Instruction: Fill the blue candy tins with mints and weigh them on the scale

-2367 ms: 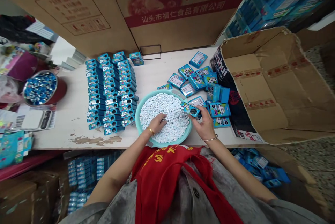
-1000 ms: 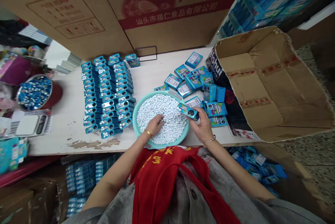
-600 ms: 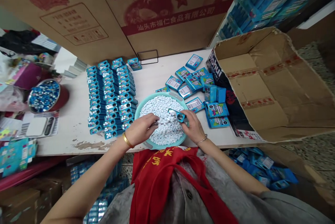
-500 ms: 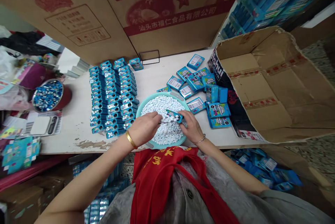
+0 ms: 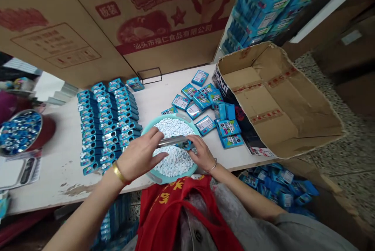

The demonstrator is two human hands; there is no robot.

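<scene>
A teal basin (image 5: 146, 129) full of small white candies (image 5: 172, 156) sits at the table's near edge. Above it both my hands hold one small blue tin (image 5: 177, 141), pulled open so its silver tray shows. My left hand (image 5: 140, 155) grips the silver end with thumb and fingers. My right hand (image 5: 200, 153) pinches the blue end. Rows of filled blue tins (image 5: 108, 120) lie left of the basin. Loose blue tins (image 5: 211, 106) lie to its right.
An open empty cardboard box (image 5: 275, 98) stands at the right on the white table (image 5: 58, 157). A large printed carton (image 5: 117, 28) walls the back. A metal bowl of blue pieces (image 5: 19, 131) and a scale (image 5: 17, 171) sit far left. More blue tins (image 5: 278, 188) lie under the table.
My left hand left the candies and took the tin's other end. My right hand brought the tin from the basin's right rim to over its middle. The tin now shows its silver tray.
</scene>
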